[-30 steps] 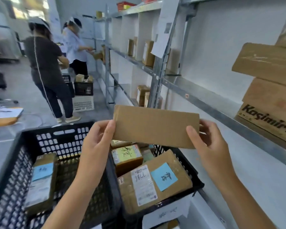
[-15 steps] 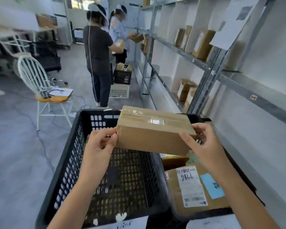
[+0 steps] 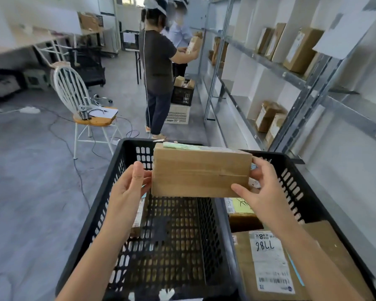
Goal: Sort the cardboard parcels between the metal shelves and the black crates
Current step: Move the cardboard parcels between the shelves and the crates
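A plain brown cardboard parcel (image 3: 201, 170) hangs above the left black crate (image 3: 109, 192), held at both ends. My left hand (image 3: 128, 190) grips its left end, thumb in front and fingers behind. My right hand (image 3: 263, 190) grips its right end the same way. The left crate holds one parcel (image 3: 139, 213) standing against its left wall. The right black crate (image 3: 300, 183) holds several parcels, the nearest one (image 3: 269, 261) bearing a white label marked 7786. Metal shelves (image 3: 276, 68) run along the right with several parcels standing on them.
Two people stand ahead at the shelves; the nearer one (image 3: 159, 68) holds a parcel beside a black crate (image 3: 182, 94) stacked on a white one. A white chair (image 3: 83, 109) with papers stands left, and cables trail over the grey floor.
The view has swung left and down from the shelves to the crates. The parcel has come down with both hands and turned, and now hangs low over the left crate.
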